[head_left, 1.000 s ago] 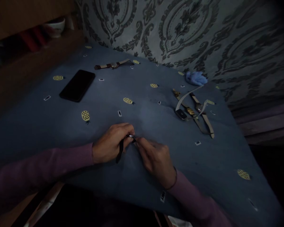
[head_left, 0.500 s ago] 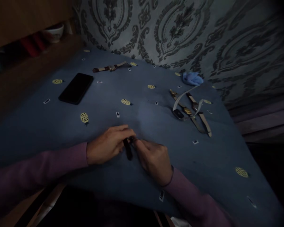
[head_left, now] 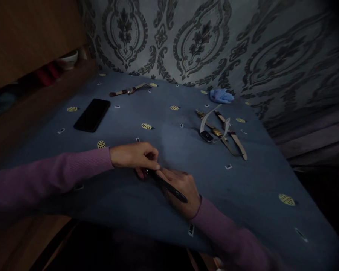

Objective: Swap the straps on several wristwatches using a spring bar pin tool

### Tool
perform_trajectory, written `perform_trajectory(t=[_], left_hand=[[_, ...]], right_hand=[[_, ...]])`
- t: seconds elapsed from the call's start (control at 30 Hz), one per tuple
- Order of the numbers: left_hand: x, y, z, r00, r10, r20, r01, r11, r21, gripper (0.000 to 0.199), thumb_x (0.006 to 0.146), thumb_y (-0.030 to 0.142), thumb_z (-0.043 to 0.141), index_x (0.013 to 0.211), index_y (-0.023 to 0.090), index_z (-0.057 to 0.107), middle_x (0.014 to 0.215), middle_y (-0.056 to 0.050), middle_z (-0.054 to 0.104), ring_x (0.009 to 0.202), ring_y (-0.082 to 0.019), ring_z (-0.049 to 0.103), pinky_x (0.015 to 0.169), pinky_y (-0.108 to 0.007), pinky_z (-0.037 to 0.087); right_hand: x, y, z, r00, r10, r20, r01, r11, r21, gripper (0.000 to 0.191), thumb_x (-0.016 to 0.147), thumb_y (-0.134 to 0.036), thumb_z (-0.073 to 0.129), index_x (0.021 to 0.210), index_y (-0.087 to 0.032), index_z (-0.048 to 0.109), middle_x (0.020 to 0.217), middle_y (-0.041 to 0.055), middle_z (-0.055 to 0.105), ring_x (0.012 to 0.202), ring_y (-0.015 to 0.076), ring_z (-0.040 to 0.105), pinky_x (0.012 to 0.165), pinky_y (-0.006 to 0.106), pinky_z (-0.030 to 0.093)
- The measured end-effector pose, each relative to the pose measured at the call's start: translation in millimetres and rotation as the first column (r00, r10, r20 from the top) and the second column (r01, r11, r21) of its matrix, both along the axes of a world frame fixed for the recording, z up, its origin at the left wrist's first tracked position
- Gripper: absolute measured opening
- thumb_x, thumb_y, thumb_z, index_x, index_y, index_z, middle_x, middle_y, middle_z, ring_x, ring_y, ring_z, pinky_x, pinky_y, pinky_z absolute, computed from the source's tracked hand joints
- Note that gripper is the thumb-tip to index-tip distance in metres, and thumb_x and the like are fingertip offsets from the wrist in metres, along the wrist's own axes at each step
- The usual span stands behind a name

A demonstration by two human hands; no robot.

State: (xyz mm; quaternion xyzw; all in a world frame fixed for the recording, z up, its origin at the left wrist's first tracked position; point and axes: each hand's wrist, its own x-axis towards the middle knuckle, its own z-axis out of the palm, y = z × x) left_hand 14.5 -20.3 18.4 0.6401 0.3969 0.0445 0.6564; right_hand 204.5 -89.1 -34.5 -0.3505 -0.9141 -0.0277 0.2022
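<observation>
My left hand (head_left: 138, 157) is closed, its thumb and fingers pinching one end of a dark watch with a black strap (head_left: 171, 189). Against it, my right hand (head_left: 180, 190) has its fingers closed at the same end. The strap lies slanted across the back of my right hand, its free end pointing toward the wrist. Most of the watch's face is hidden between the fingers. Both hands are just above the blue patterned tablecloth (head_left: 211, 199), near the table's front edge.
A black phone (head_left: 92, 115) lies at left. Behind it is a watch with a brown and beige strap (head_left: 130, 91). Toward the right are a smartwatch (head_left: 206, 136), a gold watch (head_left: 217, 131), another strapped watch (head_left: 237, 143) and a crumpled blue cloth (head_left: 222, 96). A shelf holds a bowl (head_left: 68, 61).
The black strap has swung from hanging below the fingers to lying across my right hand. My left hand has turned, its thumb now at the strap. The view has shifted slightly.
</observation>
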Motion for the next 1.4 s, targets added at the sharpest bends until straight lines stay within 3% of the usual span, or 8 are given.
perform_trajectory(t=[0.13,0.23,0.3,0.5,0.7,1.0,1.13,1.4], left_hand=[[0.3,-8.5,6.8,0.985,-0.031,-0.169,0.062,0.982,0.179,0.012,0.072,0.009,0.061,0.08,0.016,0.055,0.064,0.004,0.058,0.056,-0.012,0.061,0.052,-0.021,0.049],[-0.1,-21.0,11.9,0.923,-0.027,-0.384,0.211,0.87,0.445,0.011,0.07,0.006,0.06,0.075,0.016,0.06,0.065,0.002,0.058,0.064,-0.016,0.06,0.055,-0.023,0.043],[-0.4,-30.0,12.1,0.9,0.001,-0.436,0.255,0.81,0.528,0.011,0.076,0.006,0.058,0.076,0.016,0.063,0.072,-0.001,0.062,0.072,-0.018,0.062,0.06,-0.025,0.043],[-5.2,-44.3,0.9,0.947,0.09,-0.307,0.111,0.808,0.578,0.011,0.086,0.011,0.058,0.077,0.017,0.062,0.07,0.001,0.064,0.069,-0.016,0.062,0.06,-0.024,0.042],[-4.0,-45.8,-9.6,0.937,0.113,-0.332,0.131,0.766,0.629,0.015,0.094,0.018,0.051,0.081,0.017,0.058,0.066,0.001,0.062,0.06,-0.014,0.06,0.055,-0.023,0.037],[-1.4,-42.6,-28.5,0.872,0.151,-0.466,0.331,0.521,0.787,0.018,0.101,0.03,0.042,0.094,0.019,0.055,0.056,0.004,0.058,0.047,-0.014,0.056,0.047,-0.025,0.021],[-2.9,-38.8,-28.4,0.888,0.115,-0.445,0.331,0.514,0.792,0.016,0.1,0.031,0.045,0.093,0.019,0.054,0.054,0.006,0.056,0.046,-0.012,0.053,0.048,-0.023,0.022],[-1.0,-31.7,-20.2,0.914,0.081,-0.398,0.26,0.634,0.728,0.015,0.099,0.027,0.048,0.09,0.019,0.056,0.052,0.007,0.049,0.047,-0.011,0.05,0.051,-0.023,0.028]], right_hand=[[0.1,-2.4,-1.2,0.998,-0.023,0.057,0.017,0.994,0.107,0.026,0.095,-0.007,0.041,0.09,-0.017,0.065,0.063,-0.0004,0.061,0.054,0.0125,0.053,0.053,0.027,0.033],[1.6,-3.7,-2.4,0.996,-0.047,0.07,0.036,0.988,0.149,0.029,0.097,-0.009,0.04,0.097,-0.019,0.067,0.062,-0.0012,0.061,0.053,0.0115,0.052,0.052,0.027,0.032],[3.1,-4.2,-2.6,0.997,-0.055,0.061,0.047,0.991,0.126,0.029,0.098,-0.012,0.04,0.099,-0.021,0.068,0.061,-0.0018,0.06,0.051,0.0111,0.052,0.05,0.027,0.03],[6.3,-5.7,0.5,0.986,-0.123,-0.111,0.114,0.99,-0.082,0.022,0.1,-0.019,0.043,0.092,-0.017,0.064,0.063,-0.0012,0.064,0.05,0.0104,0.057,0.051,0.024,0.031],[4.8,-6.0,9.7,0.96,-0.211,-0.182,0.189,0.973,-0.133,0.025,0.101,-0.02,0.035,0.086,-0.017,0.056,0.055,-0.0023,0.059,0.044,0.0102,0.054,0.048,0.023,0.032],[4.1,-4.2,8.0,0.939,-0.214,-0.269,0.144,0.956,-0.257,0.023,0.099,-0.018,0.041,0.083,-0.019,0.057,0.057,-0.0021,0.058,0.046,0.0099,0.054,0.051,0.021,0.037],[6.3,-4.5,3.9,0.938,-0.21,-0.275,0.131,0.952,-0.278,0.023,0.098,-0.017,0.042,0.079,-0.02,0.056,0.056,-0.0026,0.056,0.045,0.0095,0.053,0.05,0.021,0.037],[5.7,-1.8,2.7,0.925,-0.212,-0.317,0.112,0.945,-0.306,0.019,0.096,-0.016,0.043,0.08,-0.02,0.053,0.054,-0.0044,0.055,0.041,0.0086,0.05,0.046,0.021,0.036]])
